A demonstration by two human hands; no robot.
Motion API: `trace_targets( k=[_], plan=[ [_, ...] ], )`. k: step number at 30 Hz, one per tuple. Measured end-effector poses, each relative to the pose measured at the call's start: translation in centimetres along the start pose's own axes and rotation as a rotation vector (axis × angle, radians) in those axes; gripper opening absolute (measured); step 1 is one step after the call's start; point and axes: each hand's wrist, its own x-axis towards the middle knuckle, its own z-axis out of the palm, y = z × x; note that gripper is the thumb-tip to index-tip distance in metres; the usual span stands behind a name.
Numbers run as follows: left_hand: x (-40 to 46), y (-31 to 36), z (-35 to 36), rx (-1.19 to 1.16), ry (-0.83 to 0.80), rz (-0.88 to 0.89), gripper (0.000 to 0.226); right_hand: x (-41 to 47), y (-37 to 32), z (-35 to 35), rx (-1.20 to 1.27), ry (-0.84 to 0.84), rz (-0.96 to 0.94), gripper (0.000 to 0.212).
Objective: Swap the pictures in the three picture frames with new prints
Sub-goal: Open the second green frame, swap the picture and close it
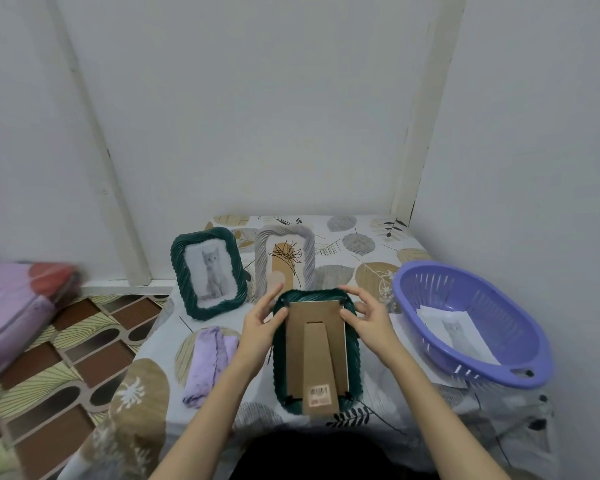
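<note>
Far left of your fingers, pink bedding (11,306) lies on the floor. Nearer, a lilac cloth (208,365) rests on the table (361,233) just left of your left hand (262,322), and beyond it stands a green frame (210,275) showing a cat, with a grey frame (284,261) beside it. Between your fingers a second green frame (317,351) lies face down, cardboard back up; your left hand grips its top left corner, your right hand (369,318) its top right. Right of your fingers, a purple basket (471,320) holds a cat print (456,332).
</note>
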Motion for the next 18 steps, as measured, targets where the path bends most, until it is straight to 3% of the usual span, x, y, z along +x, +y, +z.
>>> trace_targets(
  k=[6, 13, 18],
  plan=[
    [0.7, -0.6, -0.3, 0.131, 0.060, 0.067, 0.036, 0.2, 0.5, 0.6, -0.035, 0.085, -0.069, 0.030],
    [1.4, -1.7, -0.3, 0.420, 0.140, 0.274, 0.027, 0.7, 1.6, 0.4, -0.333, 0.120, -0.263, 0.029],
    [1.9, -1.7, -0.4, 0.440, 0.145, 0.288, 0.022, 1.0, 2.0, 0.4, -0.453, 0.158, -0.343, 0.026]
  ],
)
